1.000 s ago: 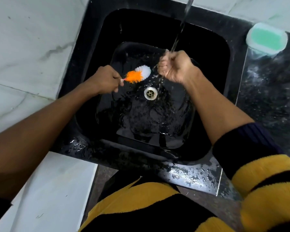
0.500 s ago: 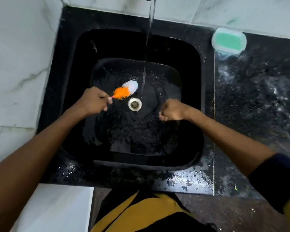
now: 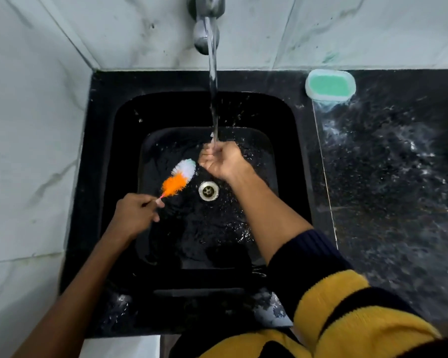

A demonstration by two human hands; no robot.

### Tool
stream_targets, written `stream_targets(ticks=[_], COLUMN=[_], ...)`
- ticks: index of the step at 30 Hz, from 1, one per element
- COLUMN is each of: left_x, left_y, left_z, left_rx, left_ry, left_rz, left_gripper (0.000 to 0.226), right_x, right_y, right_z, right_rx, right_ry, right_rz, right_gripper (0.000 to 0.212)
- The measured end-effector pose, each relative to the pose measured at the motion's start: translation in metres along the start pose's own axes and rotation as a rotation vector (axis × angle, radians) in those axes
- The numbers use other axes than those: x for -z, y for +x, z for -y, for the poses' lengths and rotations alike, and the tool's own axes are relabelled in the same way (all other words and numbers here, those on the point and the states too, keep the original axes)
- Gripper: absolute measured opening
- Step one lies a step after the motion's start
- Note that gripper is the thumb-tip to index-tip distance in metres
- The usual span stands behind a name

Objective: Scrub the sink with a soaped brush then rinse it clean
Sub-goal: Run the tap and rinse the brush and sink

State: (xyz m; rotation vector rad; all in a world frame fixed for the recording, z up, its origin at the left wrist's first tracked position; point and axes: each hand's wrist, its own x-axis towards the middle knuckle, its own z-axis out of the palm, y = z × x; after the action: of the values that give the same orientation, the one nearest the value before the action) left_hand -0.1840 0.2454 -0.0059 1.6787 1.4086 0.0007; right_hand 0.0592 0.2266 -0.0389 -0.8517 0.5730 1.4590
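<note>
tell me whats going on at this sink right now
A person is cleaning a black sink with the tap running. The left hand grips the handle of an orange and white brush, its bristles above the basin floor left of the drain. The right hand, fingers curled, is under the water stream. The basin is wet and splashed. A green soap in its dish sits on the counter at the back right.
</note>
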Motion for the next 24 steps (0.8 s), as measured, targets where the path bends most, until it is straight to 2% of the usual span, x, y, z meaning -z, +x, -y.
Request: stream_targets(ticks=[3,7,10,13,19,24], left_x=[-0.003,-0.004,0.0,0.002,0.006,0.004], left_y=[0.002,0.004,0.007,0.008,0.006,0.003], left_z=[0.008,0.013,0.016,0.017,0.012,0.015], left_rx=[0.017,0.024,0.021,0.013,0.003,0.021], left_ry=[0.005,0.003,-0.006,-0.022,-0.026,-0.06], left_rz=[-0.005,-0.006,-0.011,-0.011,-0.034,-0.046], left_gripper=[0.025,0.025,0.026,0.027,0.026,0.028], right_x=[0.012,0.051,0.072,0.075,0.017,-0.013], right_y=[-0.014,-0.033,-0.035,-0.025,-0.016,-0.002], right_z=[0.027,0.089,0.099,0.074,0.006,-0.005], right_rx=[0.074,0.434,0.497,0.418,0.106,-0.003], right_ry=[0.046,0.469,0.436,0.299,-0.035,0.02], right_rz=[0.0,0.044,-0.144,-0.224,-0.139,-0.072], right_gripper=[0.027,0.029,0.028,0.032,0.035,0.03])
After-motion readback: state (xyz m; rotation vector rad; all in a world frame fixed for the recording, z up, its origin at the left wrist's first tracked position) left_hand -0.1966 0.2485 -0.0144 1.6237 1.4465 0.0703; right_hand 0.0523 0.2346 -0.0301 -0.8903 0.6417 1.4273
